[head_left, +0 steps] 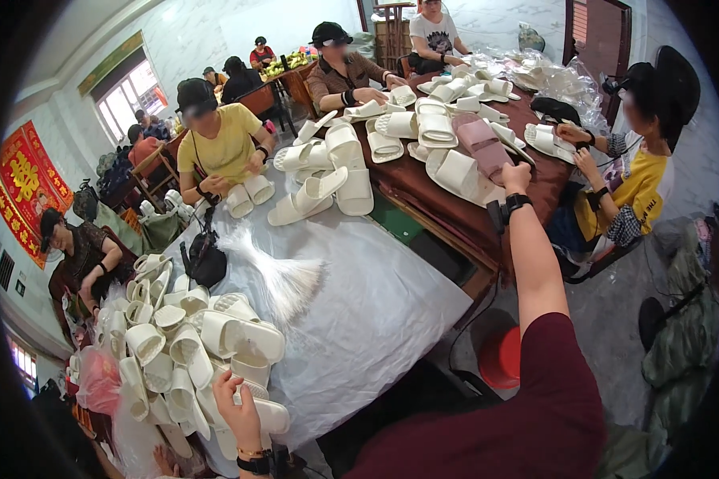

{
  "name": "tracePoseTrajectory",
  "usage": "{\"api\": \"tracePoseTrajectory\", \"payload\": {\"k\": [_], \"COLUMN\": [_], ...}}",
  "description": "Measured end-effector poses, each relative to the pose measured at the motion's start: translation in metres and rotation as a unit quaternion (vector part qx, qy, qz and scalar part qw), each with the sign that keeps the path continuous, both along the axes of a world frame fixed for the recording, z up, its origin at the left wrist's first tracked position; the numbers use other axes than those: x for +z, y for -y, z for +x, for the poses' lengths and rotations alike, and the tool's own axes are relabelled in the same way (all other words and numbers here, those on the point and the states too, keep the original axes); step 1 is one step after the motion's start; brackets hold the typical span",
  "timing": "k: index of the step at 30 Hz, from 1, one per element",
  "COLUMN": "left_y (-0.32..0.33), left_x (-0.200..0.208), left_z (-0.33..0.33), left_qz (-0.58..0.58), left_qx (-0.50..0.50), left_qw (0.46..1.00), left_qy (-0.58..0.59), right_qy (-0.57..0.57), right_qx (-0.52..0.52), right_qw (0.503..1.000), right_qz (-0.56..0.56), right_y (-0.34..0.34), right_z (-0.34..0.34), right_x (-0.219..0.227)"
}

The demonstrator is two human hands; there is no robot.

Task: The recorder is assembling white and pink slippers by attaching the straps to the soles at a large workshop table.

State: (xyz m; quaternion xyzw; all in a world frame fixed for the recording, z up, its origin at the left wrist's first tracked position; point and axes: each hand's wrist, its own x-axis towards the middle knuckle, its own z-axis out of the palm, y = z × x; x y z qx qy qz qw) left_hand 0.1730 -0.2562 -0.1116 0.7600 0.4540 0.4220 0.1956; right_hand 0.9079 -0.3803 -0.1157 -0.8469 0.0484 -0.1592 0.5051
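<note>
My right arm reaches far out to the right-hand table, and my right hand (517,177) is closed on the near end of a dusty-pink slide slipper (479,144). That slipper lies over cream slippers (454,174) on the brown cloth. At the lower left, my left hand (236,409) is raised with fingers apart and slightly curled, holding nothing I can see. It is beside a large heap of cream slippers (190,351) on the near table. Whether its fingertips touch a slipper, I cannot tell.
A bundle of thin white strands (284,275) and a black bag (204,257) lie on the plastic-covered table (375,319). A red bucket (501,358) stands on the floor. Several co-workers sit around; one in yellow (224,156) handles slippers. Clear plastic bags (563,84) are piled far right.
</note>
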Motion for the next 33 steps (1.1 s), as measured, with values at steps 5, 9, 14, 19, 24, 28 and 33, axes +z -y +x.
{"api": "tracePoseTrajectory", "payload": {"k": [5,9,14,19,24,28,33], "left_y": [0.005,0.011,0.01,0.017,0.02,0.04,0.067], "left_x": [-0.007,-0.01,-0.015,-0.007,-0.02,-0.024,-0.052], "left_z": [-0.008,-0.015,-0.004,0.01,0.057,0.109,0.153], "left_qz": [-0.049,-0.055,-0.052,-0.076,-0.127,-0.239,-0.32], "left_qx": [0.018,0.018,-0.013,-0.035,-0.119,-0.222,-0.285], "left_qw": [0.998,0.998,0.998,0.996,0.983,0.944,0.888], "left_qy": [0.026,0.037,0.018,0.032,0.065,0.049,0.165], "right_qy": [-0.124,-0.171,-0.034,0.068,-0.002,-0.158,-0.394], "right_qx": [0.039,0.026,0.097,0.086,0.284,0.432,0.562], "right_qw": [0.991,0.981,0.984,0.928,0.793,0.682,0.534], "right_qz": [-0.037,-0.082,0.146,0.356,0.538,0.568,0.494], "right_y": [0.0,0.011,0.034,0.041,0.036,0.006,0.006], "right_z": [0.025,0.047,0.073,0.011,-0.09,-0.248,-0.392], "right_x": [-0.01,-0.039,-0.054,0.004,0.006,-0.012,-0.076]}}
